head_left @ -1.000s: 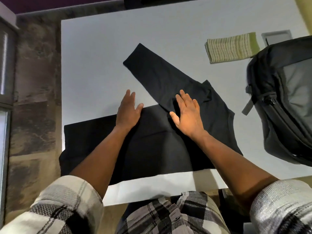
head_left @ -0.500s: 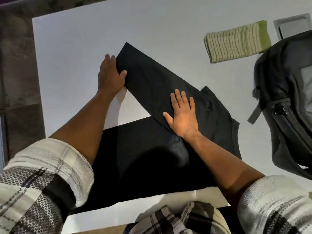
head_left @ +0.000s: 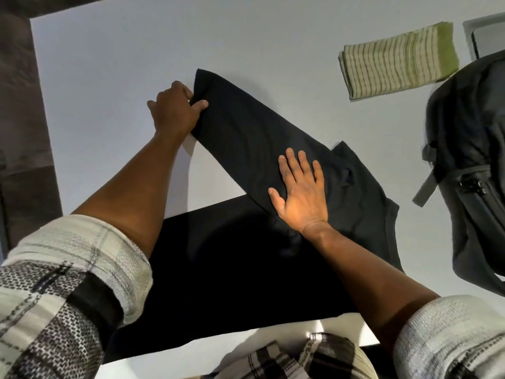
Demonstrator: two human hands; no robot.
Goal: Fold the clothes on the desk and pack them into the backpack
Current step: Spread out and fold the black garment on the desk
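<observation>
The black garment (head_left: 232, 255) lies spread on the white worktop (head_left: 109, 64), its body at the near edge, and the right hand (head_left: 299, 192) rests flat with fingers straight on it where the sleeve (head_left: 246, 127) branches off. Farther along the garment, the left hand (head_left: 175, 108) pinches the sleeve's end; pulled across too fast, the cloth may drag or bunch under the right palm and spoil the fold. Beyond the garment, a folded striped cloth (head_left: 396, 58) sits beside the dark backpack (head_left: 470, 165), which the fold could prove too wide for

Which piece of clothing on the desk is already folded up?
The green striped cloth, a neat rectangle beside the backpack. The black shirt lies spread out, sleeve in the left hand, right hand flat on it.
</observation>
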